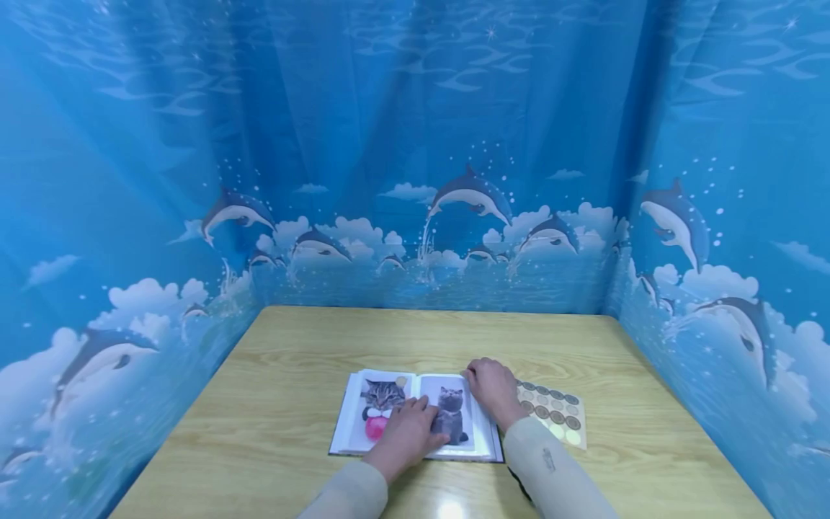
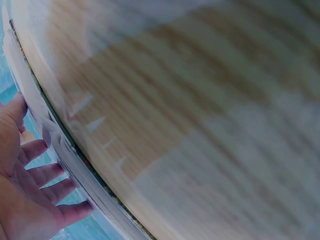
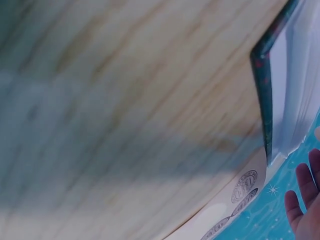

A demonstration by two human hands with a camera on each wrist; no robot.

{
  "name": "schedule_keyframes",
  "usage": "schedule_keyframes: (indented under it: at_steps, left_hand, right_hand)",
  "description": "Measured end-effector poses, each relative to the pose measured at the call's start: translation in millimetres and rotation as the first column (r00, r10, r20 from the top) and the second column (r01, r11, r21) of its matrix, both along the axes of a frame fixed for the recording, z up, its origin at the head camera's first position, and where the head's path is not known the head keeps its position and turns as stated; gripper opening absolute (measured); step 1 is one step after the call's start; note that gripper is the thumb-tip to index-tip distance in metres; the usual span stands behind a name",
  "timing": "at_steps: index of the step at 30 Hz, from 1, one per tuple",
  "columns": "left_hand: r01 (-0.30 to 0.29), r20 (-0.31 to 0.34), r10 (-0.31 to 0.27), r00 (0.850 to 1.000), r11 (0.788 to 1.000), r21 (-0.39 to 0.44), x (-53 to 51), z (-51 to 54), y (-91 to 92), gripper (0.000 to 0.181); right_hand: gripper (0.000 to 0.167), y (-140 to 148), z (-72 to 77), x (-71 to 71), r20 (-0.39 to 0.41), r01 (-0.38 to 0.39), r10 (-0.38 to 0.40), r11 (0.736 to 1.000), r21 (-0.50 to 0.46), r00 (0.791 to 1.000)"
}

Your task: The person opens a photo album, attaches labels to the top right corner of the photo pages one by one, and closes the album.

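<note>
An open photo album (image 1: 488, 441) lies on the table, with a tabby cat picture (image 1: 384, 393) on its left page and a grey kitten picture (image 1: 451, 411) on its right page. My left hand (image 1: 407, 432) rests across the middle of the album, fingers spread and touching the pages. At the top right corner of the right page is my right hand (image 1: 494, 389), its fingertips bent down and hidden from the head view. The right wrist view catches only some fingers (image 3: 306, 185) beside the album's edge. A small round beige sticker (image 1: 400, 380) shows near the tabby's picture.
A sheet of round stickers (image 1: 558, 407), with dark and pale rounds, lies right of the album, partly behind my right arm. A dark object (image 1: 519, 484) shows under the right sleeve. Blue dolphin-print curtains (image 1: 415, 274) border the wooden table (image 1: 292, 404) at the back and sides.
</note>
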State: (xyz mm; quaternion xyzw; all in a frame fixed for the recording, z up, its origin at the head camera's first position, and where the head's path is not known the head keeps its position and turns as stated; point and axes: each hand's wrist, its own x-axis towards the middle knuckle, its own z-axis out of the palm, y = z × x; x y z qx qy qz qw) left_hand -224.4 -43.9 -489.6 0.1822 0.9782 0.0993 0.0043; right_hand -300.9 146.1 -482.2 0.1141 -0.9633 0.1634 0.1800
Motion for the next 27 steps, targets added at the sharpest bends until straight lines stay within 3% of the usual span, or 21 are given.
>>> schedule_keyframes:
  at_steps: [27]
  left_hand:
    - [-0.003, 0.006, 0.003, 1.0, 1.0, 0.0, 2.1, 4.0, 1.0, 0.065]
  right_hand:
    - [0.012, -10.0, -11.2, 5.9, 0.074, -0.041, 0.036, 0.997, 0.068, 0.997]
